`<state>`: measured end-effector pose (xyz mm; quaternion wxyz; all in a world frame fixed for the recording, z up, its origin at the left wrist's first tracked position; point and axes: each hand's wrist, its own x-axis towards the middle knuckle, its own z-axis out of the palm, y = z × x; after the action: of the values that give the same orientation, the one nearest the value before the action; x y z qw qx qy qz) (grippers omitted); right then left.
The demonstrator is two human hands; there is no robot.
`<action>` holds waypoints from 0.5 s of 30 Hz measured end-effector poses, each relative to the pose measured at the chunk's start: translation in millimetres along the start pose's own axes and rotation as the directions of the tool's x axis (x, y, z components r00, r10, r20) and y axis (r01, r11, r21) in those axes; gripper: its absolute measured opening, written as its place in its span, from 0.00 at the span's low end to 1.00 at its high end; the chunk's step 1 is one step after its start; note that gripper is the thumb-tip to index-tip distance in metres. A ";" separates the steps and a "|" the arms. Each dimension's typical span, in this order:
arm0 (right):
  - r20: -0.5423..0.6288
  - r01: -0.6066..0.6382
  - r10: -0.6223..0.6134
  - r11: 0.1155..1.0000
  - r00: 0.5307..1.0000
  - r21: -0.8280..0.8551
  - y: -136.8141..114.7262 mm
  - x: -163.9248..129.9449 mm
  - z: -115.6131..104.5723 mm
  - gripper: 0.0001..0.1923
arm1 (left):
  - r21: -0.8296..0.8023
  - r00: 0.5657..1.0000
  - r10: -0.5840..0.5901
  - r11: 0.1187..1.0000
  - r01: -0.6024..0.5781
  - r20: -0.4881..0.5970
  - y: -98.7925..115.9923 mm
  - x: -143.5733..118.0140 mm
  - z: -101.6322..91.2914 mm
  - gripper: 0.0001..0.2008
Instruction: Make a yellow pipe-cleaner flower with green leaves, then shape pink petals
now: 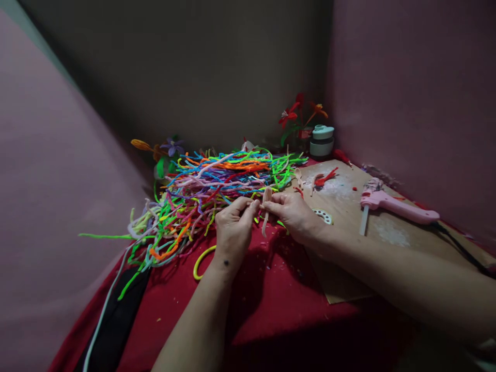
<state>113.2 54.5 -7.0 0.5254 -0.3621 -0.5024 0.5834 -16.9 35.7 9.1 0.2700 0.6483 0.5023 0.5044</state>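
In the head view my two hands meet over the front edge of a heap of coloured pipe cleaners [228,178]. Between them is a pale pink pipe cleaner [267,194], bent into a flat loop at the top with a tail hanging below. My right hand [290,209] pinches it at the middle, thumb and finger closed. My left hand [237,219] is closed in a pinch just beside it, seemingly on its near end; the fingertips partly hide the contact.
A pink glue gun [399,204] lies on a brown board [349,274] at right, its cord trailing off. Red and pale pipe-cleaner pieces [325,178] and a white holed disc [323,216] are nearby. Behind stand a lidded jar [322,140] and pipe-cleaner flowers [290,114]. A yellow ring [198,262] lies left.
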 end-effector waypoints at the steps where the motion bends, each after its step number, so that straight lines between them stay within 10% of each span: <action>1: -0.002 0.001 -0.001 1.000 1.000 0.020 -0.4 -0.2 0.3 0.13 | -0.055 0.999 -0.032 0.998 0.032 0.002 0.6 0.0 -0.1 0.09; 10: -0.030 -0.007 0.010 0.995 0.999 0.102 -5.0 -0.5 -1.0 0.11 | -0.535 0.973 -0.227 0.828 0.168 -0.046 5.3 9.0 -6.4 0.08; 15: -0.069 0.018 -0.011 0.994 0.998 0.112 -4.7 0.9 -3.8 0.11 | -0.326 0.851 -0.340 0.815 0.479 0.400 3.2 8.6 -8.1 0.11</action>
<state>117.8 55.9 -3.2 0.5660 -0.3480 -0.4531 0.5943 -23.3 41.2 17.9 0.5832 0.5243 0.4615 0.4146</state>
